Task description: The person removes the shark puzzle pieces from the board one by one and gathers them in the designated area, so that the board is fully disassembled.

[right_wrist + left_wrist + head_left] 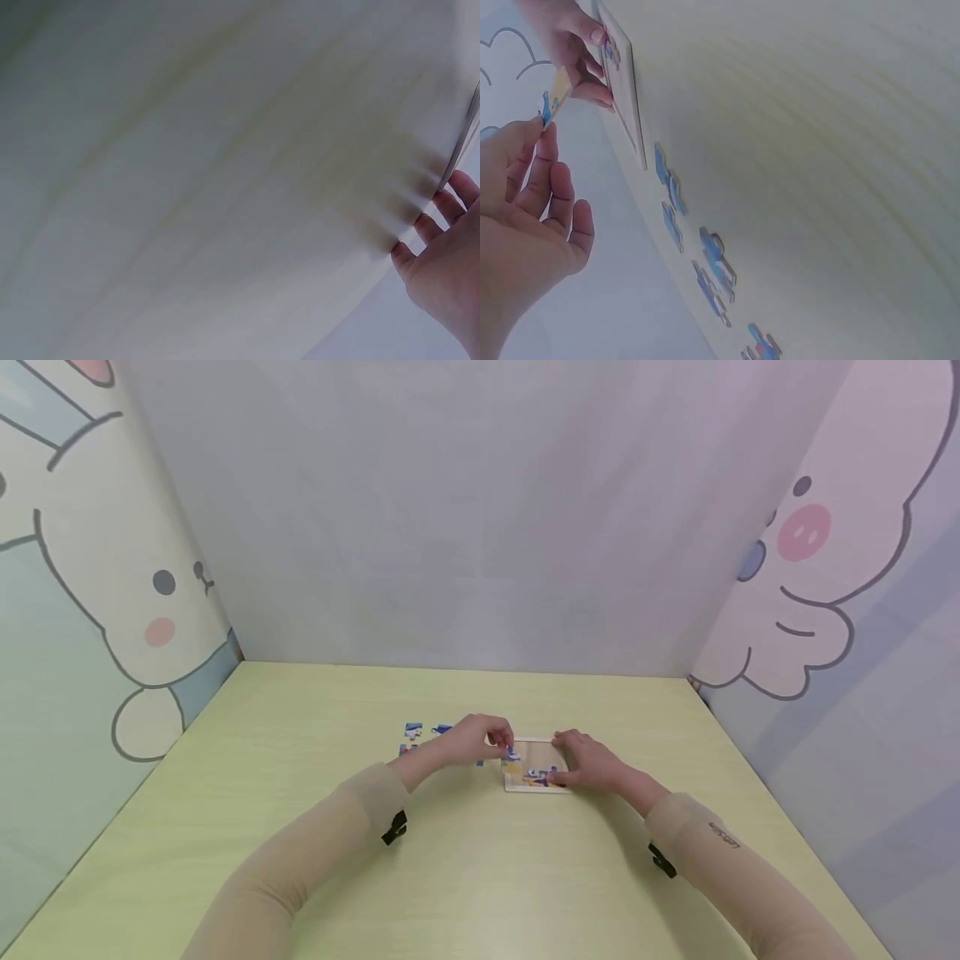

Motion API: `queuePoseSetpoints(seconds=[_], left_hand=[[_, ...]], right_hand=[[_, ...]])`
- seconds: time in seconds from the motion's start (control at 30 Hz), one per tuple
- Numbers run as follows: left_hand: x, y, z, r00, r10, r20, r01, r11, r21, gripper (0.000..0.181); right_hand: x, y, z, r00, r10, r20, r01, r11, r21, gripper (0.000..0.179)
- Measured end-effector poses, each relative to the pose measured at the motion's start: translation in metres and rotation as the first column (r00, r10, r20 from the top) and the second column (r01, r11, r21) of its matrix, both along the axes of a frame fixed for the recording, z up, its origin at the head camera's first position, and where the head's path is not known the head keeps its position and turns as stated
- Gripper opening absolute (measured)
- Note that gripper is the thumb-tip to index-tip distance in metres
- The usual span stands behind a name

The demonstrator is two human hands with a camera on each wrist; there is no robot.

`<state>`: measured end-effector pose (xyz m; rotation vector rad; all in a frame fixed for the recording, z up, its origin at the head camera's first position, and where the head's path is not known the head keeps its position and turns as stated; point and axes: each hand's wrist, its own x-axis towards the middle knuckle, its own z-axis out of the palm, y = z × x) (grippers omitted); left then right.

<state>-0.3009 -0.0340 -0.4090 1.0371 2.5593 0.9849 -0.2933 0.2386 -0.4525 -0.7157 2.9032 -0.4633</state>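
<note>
My left hand (472,740) pinches a small jigsaw piece (553,101) between thumb and fingertips, held up over the left side of a shallow wooden puzzle tray (536,740). The piece shows blue and yellow printing. My right hand (592,762) rests spread at the tray's right side. Its thumb lies over the joined pieces (538,777) along the near side, and its fingers reach the far right corner. In the right wrist view, fingertips (426,225) touch down along the tray's edge. Bare wood shows across the tray's far part.
Several loose blue-printed jigsaw pieces (718,262) lie on the table left of the tray, partly hidden behind my left hand in the head view. The pale yellow table (465,877) ends at a light back wall (465,527), with cartoon-printed panels on both sides.
</note>
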Motion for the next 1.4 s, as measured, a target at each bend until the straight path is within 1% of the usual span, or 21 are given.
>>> queuePoseSetpoints(seconds=[0.17, 0.3, 0.5, 0.67, 0.87, 1.1, 1.27, 1.4], left_hand=[[0.003, -0.011, 0.008, 1.000, 0.029, 0.005, -0.029, 1.000, 0.010, 0.006], [0.008, -0.021, 0.015, 0.998, 0.053, 0.018, -0.054, 0.998, 0.028, 0.006], [0.011, -0.037, 0.024, 0.998, 0.064, 0.010, -0.065, 0.996, 0.056, 0.006], [0.014, -0.050, 0.029, 0.996, 0.082, 0.037, -0.084, 0.994, 0.067, 0.006], [0.018, -0.067, 0.028, 0.992, 0.108, 0.057, -0.112, 0.992, 0.057, 0.010], [0.023, -0.091, 0.023, 0.987, 0.149, 0.059, -0.152, 0.987, 0.045, 0.007], [0.028, -0.108, 0.017, 0.984, 0.164, 0.072, -0.168, 0.984, 0.054, 0.007], [0.031, -0.120, 0.010, 0.983, 0.174, 0.066, -0.178, 0.982, 0.058, 0.006]], right_hand=[[0.001, 0.000, 0.001, 1.000, 0.001, -0.002, -0.001, 1.000, 0.016, 0.077], [0.002, 0.000, 0.001, 1.000, 0.013, -0.008, -0.013, 1.000, 0.003, 0.077], [0.000, 0.002, 0.000, 1.000, 0.024, -0.020, -0.023, 1.000, 0.007, 0.078], [-0.001, 0.002, -0.001, 0.999, 0.026, -0.021, -0.026, 1.000, 0.008, 0.079], [0.000, 0.000, -0.002, 1.000, 0.014, 0.004, -0.014, 1.000, 0.010, 0.080], [0.001, 0.000, -0.003, 1.000, 0.026, -0.013, -0.026, 1.000, 0.011, 0.078], [0.001, 0.001, -0.001, 1.000, 0.029, -0.008, -0.029, 1.000, 0.006, 0.079], [0.002, 0.000, 0.000, 1.000, 0.024, 0.002, -0.024, 1.000, 0.005, 0.079]])
